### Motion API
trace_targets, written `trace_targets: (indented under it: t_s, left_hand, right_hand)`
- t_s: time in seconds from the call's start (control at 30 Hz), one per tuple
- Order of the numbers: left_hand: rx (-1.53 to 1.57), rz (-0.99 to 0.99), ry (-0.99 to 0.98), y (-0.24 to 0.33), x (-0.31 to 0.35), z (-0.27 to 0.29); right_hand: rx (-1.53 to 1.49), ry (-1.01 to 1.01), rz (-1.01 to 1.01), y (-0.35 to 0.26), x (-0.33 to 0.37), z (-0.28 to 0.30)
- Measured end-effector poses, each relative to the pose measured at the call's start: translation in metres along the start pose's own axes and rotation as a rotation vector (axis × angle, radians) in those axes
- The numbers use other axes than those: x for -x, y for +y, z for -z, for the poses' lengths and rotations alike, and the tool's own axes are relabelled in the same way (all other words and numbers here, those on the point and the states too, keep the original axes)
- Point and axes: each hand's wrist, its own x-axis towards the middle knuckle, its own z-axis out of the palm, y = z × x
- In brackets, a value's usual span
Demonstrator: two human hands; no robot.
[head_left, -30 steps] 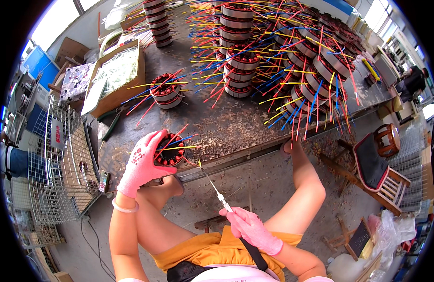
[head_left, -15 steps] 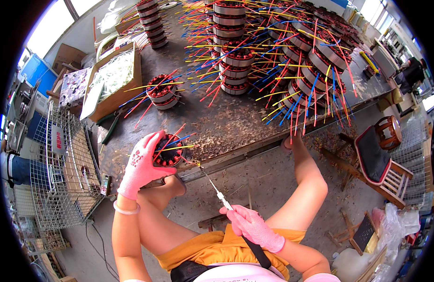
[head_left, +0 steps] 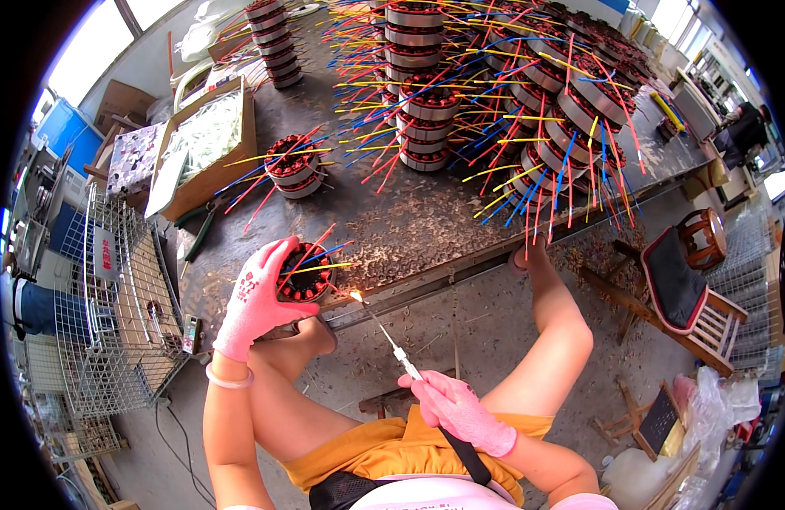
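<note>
My left hand, in a pink glove, grips a round motor stator with copper windings and red, blue and yellow leads at the near edge of the metal workbench. My right hand, also pink-gloved, holds a thin rod-like lighter tool. Its tip carries a small flame right beside the stator's lower right side. Both my bare knees are under the bench edge.
Stacks of wired stators cover the bench's far and right part; two more stand alone nearer. An open cardboard box and pliers lie left. Wire baskets stand at my left, a wooden chair at the right.
The tool's tip has come up closer to the stator and a small flame now shows at it. My left hand keeps the stator in about the same place.
</note>
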Motion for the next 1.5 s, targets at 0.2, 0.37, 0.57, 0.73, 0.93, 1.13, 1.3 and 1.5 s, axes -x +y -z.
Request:
trace_targets:
  t_s: [0.2, 0.37, 0.57, 0.73, 0.93, 1.13, 1.3, 1.5]
  left_hand:
    - [0.006, 0.005, 0.004, -0.0003, 0.0000, -0.0010]
    - [-0.005, -0.005, 0.013, -0.0010, 0.0013, -0.0011]
    - [-0.002, -0.001, 0.008, -0.0016, 0.0012, -0.0015]
    - [0.000, 0.007, 0.005, 0.0014, 0.0000, -0.0002]
    - [-0.019, -0.006, 0.004, 0.0017, 0.0002, 0.0006]
    - [-0.022, 0.014, 0.002, 0.0039, -0.0001, 0.0005]
    - [-0.018, 0.011, -0.002, 0.0043, -0.0005, 0.0011]
    - [-0.022, 0.004, -0.004, 0.0022, 0.0004, 0.0003]
  right_hand:
    - [-0.041, -0.005, -0.040, 0.0027, -0.0001, 0.0016]
    - [-0.009, -0.010, -0.012, 0.0007, -0.0005, 0.0009]
    - [-0.036, -0.004, -0.007, -0.0002, 0.0005, 0.0003]
    - [-0.013, -0.002, -0.006, 0.0031, -0.0002, 0.0011]
    - [0.011, -0.019, 0.014, 0.0028, -0.0013, 0.0022]
    - [0.023, -0.036, -0.018, 0.0051, -0.0016, 0.0051]
    - [0.040, -0.052, -0.028, 0.0045, -0.0002, 0.0070]
    - [-0.002, -0.054, 0.043, 0.0056, -0.0017, 0.0046]
